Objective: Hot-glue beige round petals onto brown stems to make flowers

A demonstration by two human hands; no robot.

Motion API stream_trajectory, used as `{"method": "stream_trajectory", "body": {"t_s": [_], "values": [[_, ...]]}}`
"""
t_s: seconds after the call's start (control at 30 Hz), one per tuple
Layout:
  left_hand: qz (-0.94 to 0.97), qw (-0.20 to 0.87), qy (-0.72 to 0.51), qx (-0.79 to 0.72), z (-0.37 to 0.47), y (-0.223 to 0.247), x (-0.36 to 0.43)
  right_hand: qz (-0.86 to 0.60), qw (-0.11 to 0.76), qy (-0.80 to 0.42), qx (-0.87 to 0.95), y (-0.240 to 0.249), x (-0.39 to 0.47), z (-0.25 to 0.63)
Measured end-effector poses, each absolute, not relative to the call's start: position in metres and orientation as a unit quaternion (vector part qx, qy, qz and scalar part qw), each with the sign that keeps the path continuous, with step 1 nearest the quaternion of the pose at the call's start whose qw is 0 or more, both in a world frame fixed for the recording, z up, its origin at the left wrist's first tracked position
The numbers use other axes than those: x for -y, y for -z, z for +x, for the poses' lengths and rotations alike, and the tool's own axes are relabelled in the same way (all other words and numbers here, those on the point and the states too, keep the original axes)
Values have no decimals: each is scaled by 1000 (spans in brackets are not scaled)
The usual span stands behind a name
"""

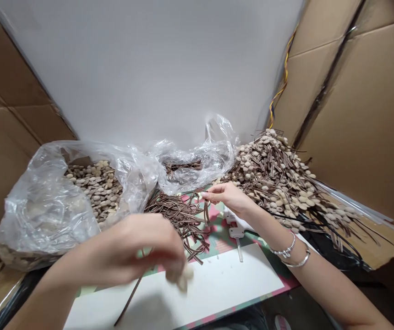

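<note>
My left hand (142, 250), smeared by motion, is over the white board (248, 277). Its fingers are closed on a small cream padded piece (185, 278). A thin brown strip (128, 300) shows below this hand; whether it touches the fingers I cannot tell. Farther off, my right hand (229, 197) pinches a short brown striped strip (206, 211), which hangs from the fingertips beside a heap of similar strips (178, 215). Just under my right wrist lies a white glue gun (234, 227), its clear nozzle pointing toward me over the board.
An open plastic bag (46, 197) of cream padded pieces (99, 185) stands at left. Behind the strips is another plastic bag (214, 156). A tall pile of strips with cream pieces (272, 174) fills the right side. Cardboard walls (362, 114) flank the table; a black cable (341, 236) runs at right.
</note>
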State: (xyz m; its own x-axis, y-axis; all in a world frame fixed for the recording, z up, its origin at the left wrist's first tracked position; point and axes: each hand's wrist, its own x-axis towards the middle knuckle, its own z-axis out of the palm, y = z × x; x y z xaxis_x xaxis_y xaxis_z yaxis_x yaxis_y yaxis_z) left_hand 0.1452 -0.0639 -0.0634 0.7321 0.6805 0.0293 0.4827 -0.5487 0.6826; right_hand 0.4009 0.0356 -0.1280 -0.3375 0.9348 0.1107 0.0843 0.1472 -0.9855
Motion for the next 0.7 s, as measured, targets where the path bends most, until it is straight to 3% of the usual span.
{"method": "stream_trajectory", "body": {"t_s": [0.1,0.33,0.6,0.7], "values": [[841,368,-74,-389,165,70,0,-407,410,-518,631,125,-34,402],[790,380,-121,-465,171,143,-53,-426,392,-530,619,124,-35,402],[793,356,-169,-464,171,122,-44,-424,377,-534,627,128,-36,401],[769,391,-181,-472,177,115,-34,-411,372,-552,623,130,-35,398]]}}
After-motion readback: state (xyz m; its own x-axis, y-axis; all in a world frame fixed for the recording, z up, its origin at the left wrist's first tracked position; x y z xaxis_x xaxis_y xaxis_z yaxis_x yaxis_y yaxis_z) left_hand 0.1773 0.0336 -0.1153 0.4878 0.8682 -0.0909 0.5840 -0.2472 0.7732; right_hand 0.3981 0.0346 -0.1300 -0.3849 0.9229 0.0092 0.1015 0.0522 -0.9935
